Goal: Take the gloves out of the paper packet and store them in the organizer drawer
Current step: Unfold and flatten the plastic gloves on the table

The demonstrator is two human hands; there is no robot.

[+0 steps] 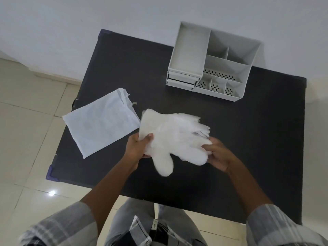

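Already out of the packet, the gloves were held in both hands above the table.

The left hand (137,148) pinched the cuff end of the white gloves (170,137), thumb on top, while the right hand (219,154) curled round the finger end, though motion blur there made the exact hold hard to read. The paper packet (102,121) lay flat and torn open just beside them on the dark table (248,139). The organizer (211,63) stood well apart at the far edge, its drawers (182,79) apparently closed, so the next move likely called for folding the gloves smaller and freeing one hand to pull a drawer open.
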